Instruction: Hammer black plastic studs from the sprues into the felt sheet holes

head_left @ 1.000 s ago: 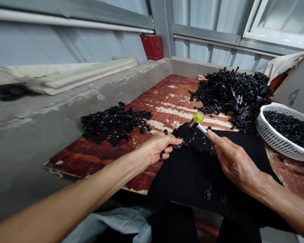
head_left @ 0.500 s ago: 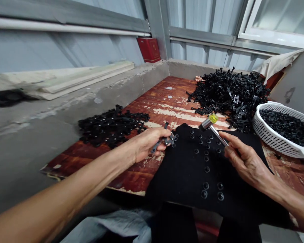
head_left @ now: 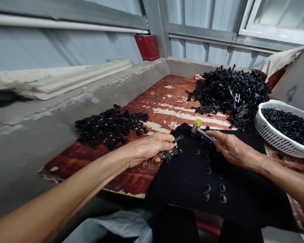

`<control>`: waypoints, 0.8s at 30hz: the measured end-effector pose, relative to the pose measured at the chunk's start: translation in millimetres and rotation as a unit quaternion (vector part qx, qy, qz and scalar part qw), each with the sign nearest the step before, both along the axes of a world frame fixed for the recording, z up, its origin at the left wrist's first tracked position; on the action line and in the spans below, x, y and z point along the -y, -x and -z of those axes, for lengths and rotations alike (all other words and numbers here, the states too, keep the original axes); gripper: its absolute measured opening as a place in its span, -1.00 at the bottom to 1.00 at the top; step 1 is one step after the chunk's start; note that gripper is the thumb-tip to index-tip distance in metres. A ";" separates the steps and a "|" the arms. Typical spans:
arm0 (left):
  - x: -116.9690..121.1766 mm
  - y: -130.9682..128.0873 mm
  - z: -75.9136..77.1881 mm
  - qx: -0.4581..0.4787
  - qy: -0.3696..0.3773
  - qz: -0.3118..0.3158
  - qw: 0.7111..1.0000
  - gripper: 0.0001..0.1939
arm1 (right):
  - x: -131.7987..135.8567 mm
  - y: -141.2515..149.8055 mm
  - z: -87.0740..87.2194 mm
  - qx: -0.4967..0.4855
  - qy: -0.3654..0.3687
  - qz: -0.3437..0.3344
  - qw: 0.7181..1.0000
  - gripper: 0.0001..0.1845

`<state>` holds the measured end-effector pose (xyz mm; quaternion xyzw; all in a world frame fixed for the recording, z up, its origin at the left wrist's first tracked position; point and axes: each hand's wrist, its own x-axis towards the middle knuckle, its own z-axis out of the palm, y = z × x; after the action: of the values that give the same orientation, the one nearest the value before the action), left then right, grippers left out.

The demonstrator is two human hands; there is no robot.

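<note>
My left hand (head_left: 154, 148) is closed around several small black link parts (head_left: 171, 154) with ringed ends, held over the left edge of a black cloth (head_left: 182, 182). In my right hand (head_left: 233, 145) is the metal handle of a small mallet (head_left: 196, 127) with a yellow face on top; its dark lower face is down at the cloth, by the upper-left end of the rows. Round black rubber pieces (head_left: 207, 187) stand in rows on the cloth, some hidden behind the mallet and my right hand.
To the left lies a pile of assembled black parts (head_left: 111, 126) on the worn red-brown table (head_left: 152, 101). A bigger heap of black links (head_left: 230, 91) is at the back right, beside a white basket (head_left: 276, 135) of small black pieces. A red tin (head_left: 147, 47) stands in the corner.
The mallet has moved left and down to the cloth with my right hand. In my left hand the black links have turned, one now pointing up to the right.
</note>
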<state>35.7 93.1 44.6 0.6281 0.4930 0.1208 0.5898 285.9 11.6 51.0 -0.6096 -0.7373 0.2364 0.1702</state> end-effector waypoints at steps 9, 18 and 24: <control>0.5 -8.6 4.0 -0.051 -0.088 0.038 0.994 -0.78 | -0.5 10.2 -16.1 -0.036 0.151 0.048 0.987 -0.47; 1.6 -12.0 11.6 -0.071 -0.148 0.051 0.985 -0.77 | 9.7 7.0 -8.9 -0.070 0.096 0.010 0.993 -0.51; 4.7 -10.8 13.5 -0.050 -0.167 0.056 0.983 -0.76 | 24.8 -0.8 -4.5 -0.135 0.059 0.026 0.989 -0.53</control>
<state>46.5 88.4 31.1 0.7497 0.4584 0.1366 0.4573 286.7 -13.2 55.5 -0.6002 -0.6760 0.3550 0.2382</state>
